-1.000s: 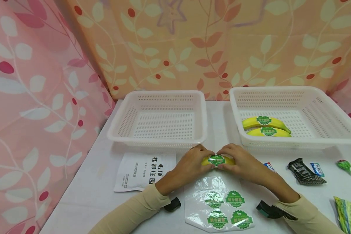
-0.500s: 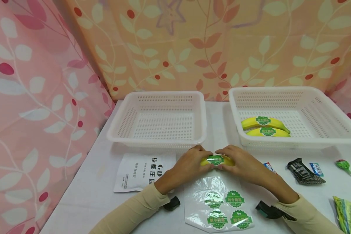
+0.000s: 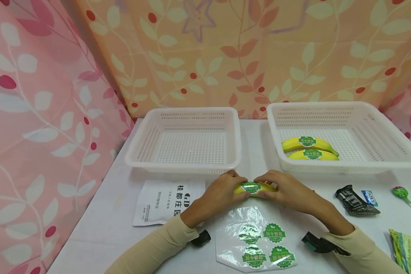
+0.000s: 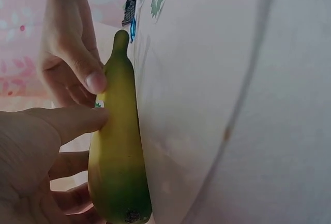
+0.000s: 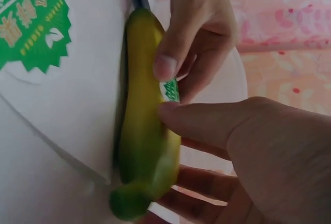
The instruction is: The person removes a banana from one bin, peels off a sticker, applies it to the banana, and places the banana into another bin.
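A yellow banana [image 3: 238,189] with green ends lies on the table in front of the baskets. A green-and-white sticker [image 3: 250,187] sits on it between the two hands. My left hand [image 3: 220,192] grips the left part of the banana, thumb on the near side and fingers behind. On its right part my right hand [image 3: 289,190] holds it likewise, the thumb tip [image 5: 168,113] beside the sticker's edge in the right wrist view. Just nearer lies a clear sheet [image 3: 231,236] with several green stickers [image 3: 274,232].
Two more stickered bananas [image 3: 308,144] lie in the right white basket [image 3: 328,163]; a second basket [image 3: 183,164] stands left. A white pouch [image 3: 157,201] lies left of the hands. At right are a black wrapper [image 3: 354,199], a small blue packet [image 3: 369,198], a lollipop [image 3: 401,192] and a green bag [image 3: 407,249].
My right hand has shifted slightly right along the banana, and its forearm now covers most of the small red-and-blue packet. The left hand stays almost still.
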A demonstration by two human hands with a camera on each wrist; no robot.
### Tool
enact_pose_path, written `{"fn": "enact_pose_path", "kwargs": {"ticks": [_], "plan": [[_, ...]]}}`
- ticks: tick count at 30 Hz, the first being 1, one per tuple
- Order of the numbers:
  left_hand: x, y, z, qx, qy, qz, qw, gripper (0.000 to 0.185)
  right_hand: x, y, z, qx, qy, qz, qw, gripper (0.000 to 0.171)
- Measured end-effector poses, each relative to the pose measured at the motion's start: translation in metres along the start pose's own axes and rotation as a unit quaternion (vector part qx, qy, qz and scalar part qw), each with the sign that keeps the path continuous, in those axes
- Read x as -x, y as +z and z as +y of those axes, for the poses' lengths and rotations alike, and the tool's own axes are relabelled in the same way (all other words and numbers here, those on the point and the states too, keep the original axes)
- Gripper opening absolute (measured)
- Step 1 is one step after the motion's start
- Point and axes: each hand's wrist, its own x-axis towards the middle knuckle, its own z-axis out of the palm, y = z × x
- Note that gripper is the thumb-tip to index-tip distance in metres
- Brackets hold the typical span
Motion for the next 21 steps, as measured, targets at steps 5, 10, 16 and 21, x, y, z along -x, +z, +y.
{"fn": "enact_pose_path", "kwargs": {"ticks": [5,10,16,21], "plan": [[0.001,-0.003,0.006,-0.005,0.017,-0.001,0.9998,0.051,0.001,-0.012,0.005,-0.027,0.056,-0.07,0.996,0.054],[0.002,-0.013,0.023,0.063,0.058,-0.003,0.9963,0.051,0.003,-0.019,0.01,-0.031,0.064,-0.098,0.993,0.049],[-0.02,-0.025,0.047,0.097,0.103,0.016,0.9898,0.052,0.0,-0.019,0.013,-0.03,0.04,-0.097,0.994,0.038],[-0.051,-0.028,0.056,0.132,0.104,0.042,0.9849,0.053,0.0,-0.017,0.013,-0.041,0.043,-0.09,0.994,0.029]]}}
